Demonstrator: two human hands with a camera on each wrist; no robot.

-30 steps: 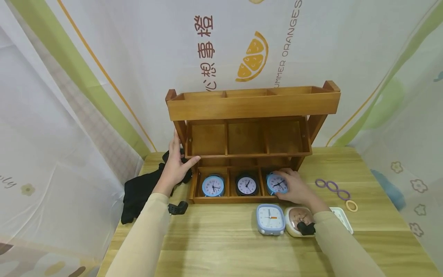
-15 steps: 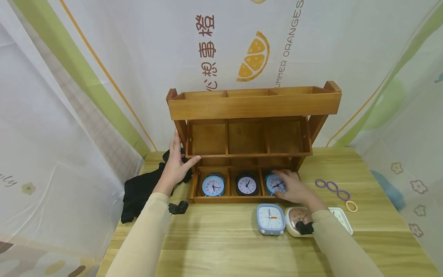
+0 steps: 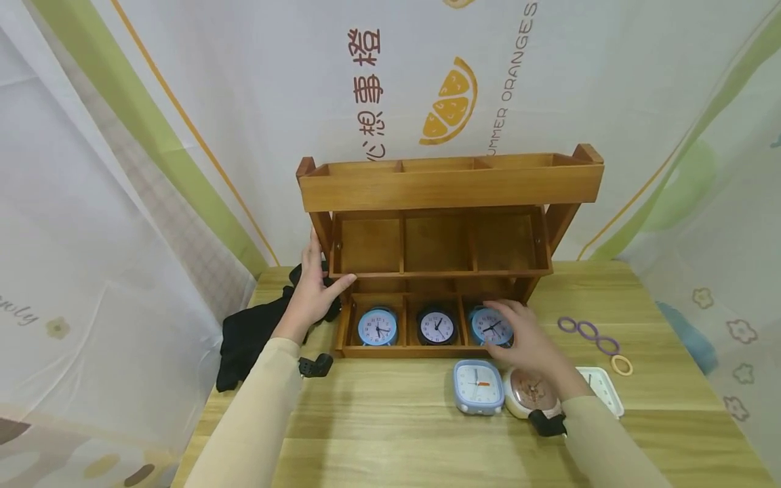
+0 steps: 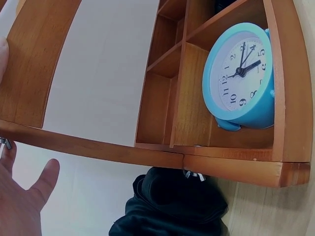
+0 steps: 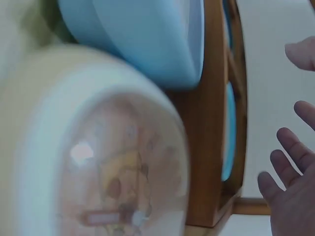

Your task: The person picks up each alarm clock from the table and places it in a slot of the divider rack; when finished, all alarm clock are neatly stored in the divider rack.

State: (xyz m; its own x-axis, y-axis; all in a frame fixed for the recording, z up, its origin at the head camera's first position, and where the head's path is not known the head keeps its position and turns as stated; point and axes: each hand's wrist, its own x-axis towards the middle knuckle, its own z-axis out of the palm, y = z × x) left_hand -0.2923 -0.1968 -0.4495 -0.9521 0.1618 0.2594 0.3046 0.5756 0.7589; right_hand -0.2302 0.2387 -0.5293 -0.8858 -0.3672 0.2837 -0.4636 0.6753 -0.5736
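Observation:
A wooden three-tier rack [image 3: 448, 188] stands on the table. Its bottom tier holds a blue alarm clock [image 3: 377, 327] on the left, a black alarm clock [image 3: 436, 327] in the middle and another blue alarm clock [image 3: 490, 326] on the right. My left hand [image 3: 310, 301] rests against the rack's left side, thumb spread and fingers straight. Just right of the right-hand blue clock is my right hand [image 3: 529, 346]; in the right wrist view its fingers [image 5: 294, 147] are spread with nothing between them. The left wrist view shows the left blue clock [image 4: 238, 73] sitting in its compartment.
In front of the rack stand a blue-rimmed square clock [image 3: 478, 386] and a cream clock [image 3: 529, 393], with a white rectangular clock [image 3: 603, 392] partly behind my wrist. Purple rings [image 3: 588, 331] and a yellow ring [image 3: 622, 365] lie right; black cloth [image 3: 250, 342] lies left.
My right hand has let go of the right-hand blue clock and drawn back slightly to the right, baring more of its dial. The left hand stays against the rack.

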